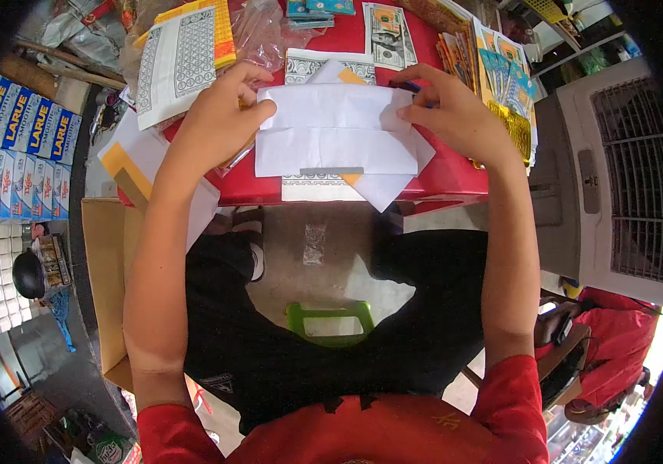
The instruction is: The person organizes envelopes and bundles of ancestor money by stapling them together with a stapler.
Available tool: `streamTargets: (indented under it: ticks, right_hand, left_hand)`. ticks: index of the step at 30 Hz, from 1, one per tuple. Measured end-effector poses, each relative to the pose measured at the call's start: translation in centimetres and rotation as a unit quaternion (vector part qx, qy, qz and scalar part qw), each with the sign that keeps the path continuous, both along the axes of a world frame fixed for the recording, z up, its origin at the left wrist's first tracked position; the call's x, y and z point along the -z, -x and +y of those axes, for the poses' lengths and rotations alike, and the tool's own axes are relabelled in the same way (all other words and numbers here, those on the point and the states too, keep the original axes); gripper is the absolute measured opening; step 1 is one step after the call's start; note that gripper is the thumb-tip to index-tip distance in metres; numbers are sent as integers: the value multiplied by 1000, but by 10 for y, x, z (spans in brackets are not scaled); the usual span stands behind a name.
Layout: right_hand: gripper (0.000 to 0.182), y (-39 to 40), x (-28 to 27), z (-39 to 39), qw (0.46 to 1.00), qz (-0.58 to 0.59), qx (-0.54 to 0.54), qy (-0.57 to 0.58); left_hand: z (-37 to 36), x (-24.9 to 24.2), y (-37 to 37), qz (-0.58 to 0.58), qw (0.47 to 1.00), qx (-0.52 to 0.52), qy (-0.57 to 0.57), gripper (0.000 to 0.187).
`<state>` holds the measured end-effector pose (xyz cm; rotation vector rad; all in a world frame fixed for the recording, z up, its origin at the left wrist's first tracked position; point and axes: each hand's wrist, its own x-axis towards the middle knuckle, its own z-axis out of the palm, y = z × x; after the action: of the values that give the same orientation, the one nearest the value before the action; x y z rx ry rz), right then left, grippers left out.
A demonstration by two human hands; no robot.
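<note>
A sheet of white paper with crosswise creases spans the space between my hands over the red table. My left hand pinches its upper left edge, thumb in front. At its upper right edge, my right hand has thumb and forefinger curled onto the paper, with a dark thin item beside the fingertips that I cannot make out. Beneath lies another white sheet with an orange band, set at an angle, over a black-and-white patterned paper. A stack of patterned paper lies beside my left hand.
The red tabletop carries a dollar-style printed note and bundles of coloured paper. A cardboard box stands at the left, near stacked LARUE cartons. A large grey appliance stands at the right. A green stool shows below.
</note>
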<state>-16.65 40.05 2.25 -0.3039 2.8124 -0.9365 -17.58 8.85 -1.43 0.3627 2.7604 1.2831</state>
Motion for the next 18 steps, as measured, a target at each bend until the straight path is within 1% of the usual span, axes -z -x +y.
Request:
streamTargets:
  ticks: [1, 3, 8, 10, 13, 15, 18]
  right_hand:
    - [44, 0, 1, 1, 1000, 0, 1, 0]
    - [43, 1, 7, 2, 999, 40, -21, 7]
    - [43, 3, 12, 1, 998, 54, -24, -14]
    - [43, 2, 13, 0, 998, 62, -23, -21]
    - [44, 2, 12, 0, 998, 63, -25, -13]
    - [45, 3, 11, 1, 998, 47, -25, -13]
    - [45, 2, 10, 0, 998, 54, -21, -14]
  left_hand:
    - [2, -2, -2, -5, 1000, -14, 15, 42]
    - [2, -2, -4, 4, 999, -12, 32, 42]
    - [6, -9, -9, 15, 996, -10, 82, 40]
    - [8, -12, -11, 41, 993, -9, 112, 38]
    - [3, -14, -12, 41, 996, 3, 85, 38]
    - [0, -15, -12, 39, 995, 0, 89, 38]
    - [-2, -16, -12, 31, 995, -7, 96, 38]
